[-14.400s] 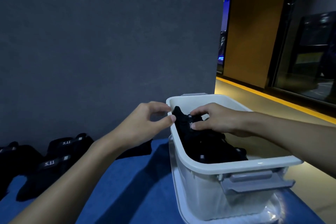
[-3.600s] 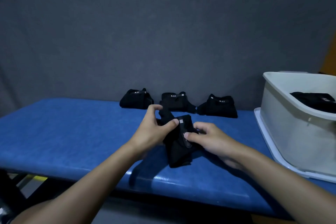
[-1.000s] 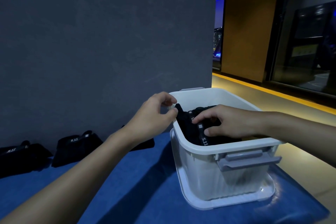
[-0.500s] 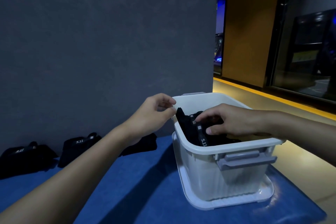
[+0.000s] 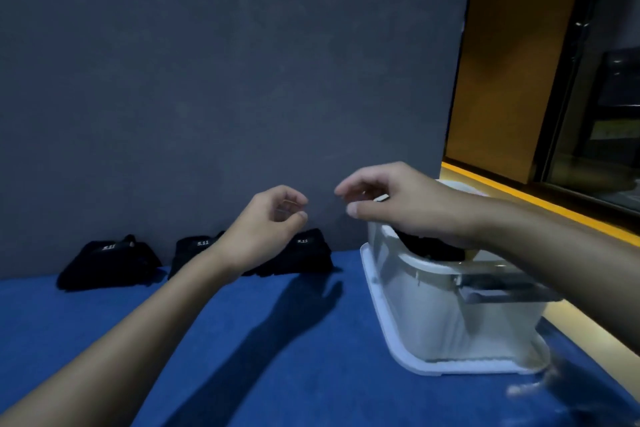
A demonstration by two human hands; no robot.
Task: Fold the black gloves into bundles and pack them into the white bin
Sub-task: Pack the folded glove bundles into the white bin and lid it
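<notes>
Black gloves (image 5: 429, 249) are lying inside the white bin (image 5: 426, 308), showing as a dark heap just below its rim, partly hidden by the right forearm. The bin is sitting on a white tray (image 5: 450, 369) at the right end of the blue bench (image 5: 294, 357); a grey handle (image 5: 495, 289) is sticking out under its near rim.

Three more folded pairs are sitting on the bench against the grey wall (image 5: 225, 80), apart from the bin: a left bundle (image 5: 107, 265), a middle bundle (image 5: 195, 251) partly covered by the left wrist, and a right bundle (image 5: 306, 255) nearest the bin. White lettering is showing on each.

The right hand (image 5: 398, 206) is hovering over the bin's left corner, fingers loosely curled, thumb pointing left — gripping nothing. The left hand (image 5: 273, 229) is hovering left of the bin, overlapping the right bundle in this view, fingers loosely curled, thumb close to the forefinger — also holding nothing. The hands are not touching each other.

Arm shadows are falling across the bench. Past the wall's right edge, a brown panel (image 5: 502, 80) and a yellow strip (image 5: 554, 208) along the floor are showing.
</notes>
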